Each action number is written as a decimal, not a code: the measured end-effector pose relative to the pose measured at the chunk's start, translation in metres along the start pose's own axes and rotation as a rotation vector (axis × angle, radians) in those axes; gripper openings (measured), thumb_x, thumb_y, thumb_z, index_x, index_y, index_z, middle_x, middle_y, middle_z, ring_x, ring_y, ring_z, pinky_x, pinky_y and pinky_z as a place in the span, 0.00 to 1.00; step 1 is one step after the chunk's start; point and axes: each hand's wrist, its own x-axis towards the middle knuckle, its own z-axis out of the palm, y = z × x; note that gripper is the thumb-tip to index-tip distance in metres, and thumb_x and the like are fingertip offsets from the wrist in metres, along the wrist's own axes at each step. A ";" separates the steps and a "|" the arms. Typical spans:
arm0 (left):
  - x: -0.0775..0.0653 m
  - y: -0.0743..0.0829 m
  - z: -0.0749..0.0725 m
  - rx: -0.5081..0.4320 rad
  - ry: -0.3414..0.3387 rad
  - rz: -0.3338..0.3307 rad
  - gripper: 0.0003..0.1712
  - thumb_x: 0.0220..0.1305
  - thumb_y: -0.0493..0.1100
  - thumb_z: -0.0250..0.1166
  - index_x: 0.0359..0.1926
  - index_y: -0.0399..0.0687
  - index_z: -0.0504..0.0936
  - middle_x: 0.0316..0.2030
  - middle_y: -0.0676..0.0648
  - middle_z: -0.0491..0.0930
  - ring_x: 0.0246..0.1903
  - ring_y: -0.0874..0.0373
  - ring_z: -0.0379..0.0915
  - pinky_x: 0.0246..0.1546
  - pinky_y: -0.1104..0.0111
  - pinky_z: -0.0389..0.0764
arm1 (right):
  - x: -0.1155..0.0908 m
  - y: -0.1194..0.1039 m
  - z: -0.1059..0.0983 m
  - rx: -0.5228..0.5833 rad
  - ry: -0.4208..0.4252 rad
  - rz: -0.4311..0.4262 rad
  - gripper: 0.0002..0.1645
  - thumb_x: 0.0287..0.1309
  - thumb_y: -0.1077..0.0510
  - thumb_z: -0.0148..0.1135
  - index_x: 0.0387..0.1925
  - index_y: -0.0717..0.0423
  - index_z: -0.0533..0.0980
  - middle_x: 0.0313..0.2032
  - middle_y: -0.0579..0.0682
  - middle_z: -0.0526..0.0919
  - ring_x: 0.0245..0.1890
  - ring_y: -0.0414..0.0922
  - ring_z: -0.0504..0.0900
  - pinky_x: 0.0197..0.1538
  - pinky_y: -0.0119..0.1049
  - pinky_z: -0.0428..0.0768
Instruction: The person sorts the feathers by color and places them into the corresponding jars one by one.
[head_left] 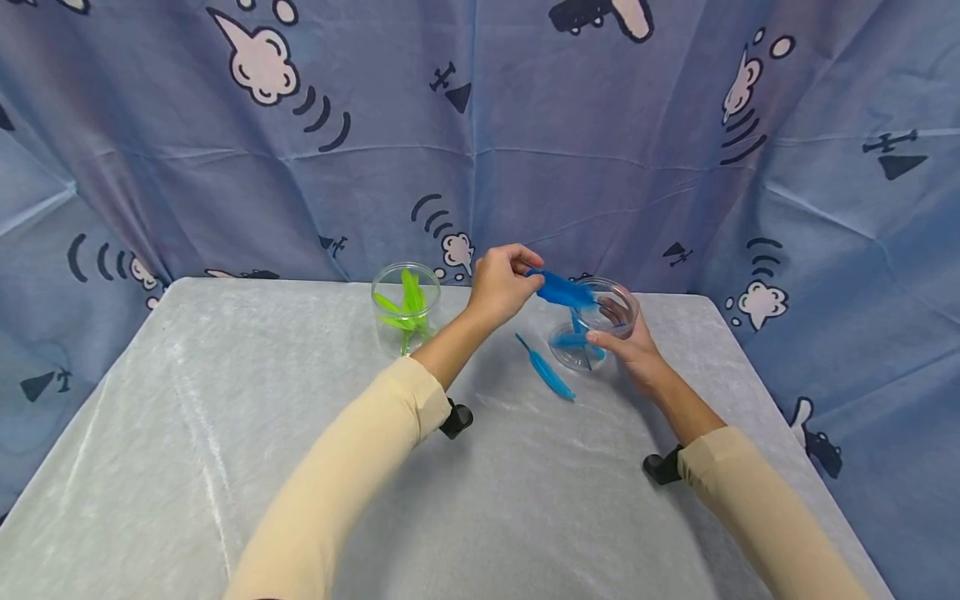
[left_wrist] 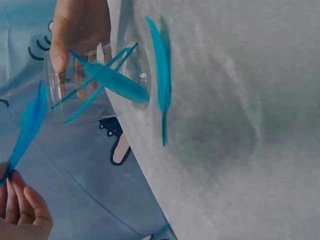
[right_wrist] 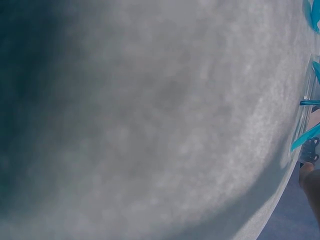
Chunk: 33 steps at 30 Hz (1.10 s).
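Observation:
My left hand (head_left: pixel 504 283) pinches a blue feather (head_left: pixel 561 290) by one end, and its other end reaches to the rim of a clear plastic jar (head_left: pixel 630 310). Around the side of that jar my right hand (head_left: pixel 636 343) curls its fingers and thumb. Several blue feathers (left_wrist: pixel 117 82) lie crossed inside the jar, as the left wrist view shows. One more blue feather (head_left: pixel 550 373) rests on the table just left of the jar. Only part of the right hand and the jar appears at the edge of the right wrist view.
Behind the left hand's wrist, to the left, a second clear jar (head_left: pixel 382 329) stands upright with green feathers (head_left: pixel 408 296) in it. A grey cloth covers the table (head_left: pixel 187 433). A blue patterned curtain (head_left: pixel 570 192) hangs along the table's back edge.

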 end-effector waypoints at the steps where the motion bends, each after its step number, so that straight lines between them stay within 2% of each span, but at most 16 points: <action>1: 0.001 0.002 0.002 0.009 0.015 -0.002 0.06 0.62 0.35 0.70 0.41 0.40 0.86 0.35 0.47 0.81 0.38 0.56 0.76 0.39 0.68 0.79 | 0.000 0.000 0.000 -0.002 0.001 -0.003 0.54 0.65 0.66 0.61 0.78 0.44 0.37 0.77 0.58 0.44 0.76 0.56 0.44 0.73 0.58 0.51; 13: 0.005 0.015 0.025 0.078 0.111 0.004 0.05 0.62 0.35 0.70 0.39 0.42 0.85 0.31 0.50 0.80 0.35 0.58 0.74 0.36 0.71 0.77 | 0.003 -0.001 0.003 -0.003 0.012 0.014 0.56 0.65 0.64 0.62 0.78 0.44 0.35 0.77 0.58 0.43 0.76 0.56 0.44 0.73 0.57 0.51; 19: 0.006 0.013 0.042 0.090 0.116 0.014 0.05 0.62 0.35 0.69 0.40 0.43 0.85 0.31 0.50 0.81 0.34 0.59 0.75 0.37 0.71 0.76 | 0.002 0.002 0.001 -0.009 0.017 0.005 0.55 0.65 0.65 0.61 0.78 0.43 0.36 0.77 0.58 0.41 0.76 0.57 0.43 0.73 0.58 0.50; 25: 0.007 0.010 0.060 0.114 0.105 -0.014 0.06 0.61 0.36 0.71 0.40 0.45 0.85 0.31 0.50 0.81 0.33 0.60 0.75 0.35 0.74 0.77 | 0.001 0.002 -0.001 -0.019 0.025 0.024 0.56 0.65 0.64 0.62 0.78 0.44 0.35 0.78 0.56 0.38 0.77 0.55 0.39 0.74 0.58 0.47; 33: 0.007 0.006 0.068 0.102 0.105 -0.038 0.06 0.60 0.37 0.72 0.39 0.43 0.86 0.31 0.50 0.82 0.33 0.59 0.77 0.36 0.74 0.78 | 0.002 0.001 0.001 -0.029 0.035 0.020 0.56 0.65 0.64 0.63 0.78 0.44 0.36 0.78 0.57 0.41 0.77 0.55 0.42 0.74 0.56 0.48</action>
